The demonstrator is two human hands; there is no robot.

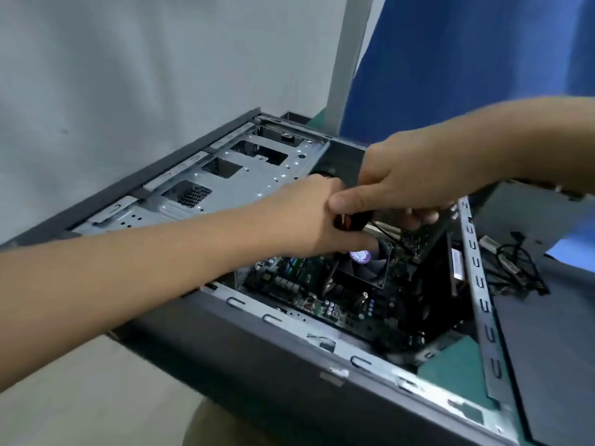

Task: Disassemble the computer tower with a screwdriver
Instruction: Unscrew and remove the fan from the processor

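Lying on its side with the side opening facing up, the computer tower [244, 358] filled the middle of the head view, its dark outer wall nearest the camera. Inside, the green motherboard [322, 300] lay on the bottom with a black cooler fan [370, 268] on it, and a silver drive cage [244, 175] took up the far left part. The left hand [309, 217] reached in from the lower left and gripped the black handle of the screwdriver [354, 217], fingers curled round it; the thin shaft slanted down and right toward the board beside the fan. The right hand [412, 175] came in from the right above the opening, its thumb stretched left to just above the handle and touching the left hand, its fingers [418, 217] curled under. What those fingers held could not be told. A dark panel [547, 349] and black cables [515, 262] lay right of the case.
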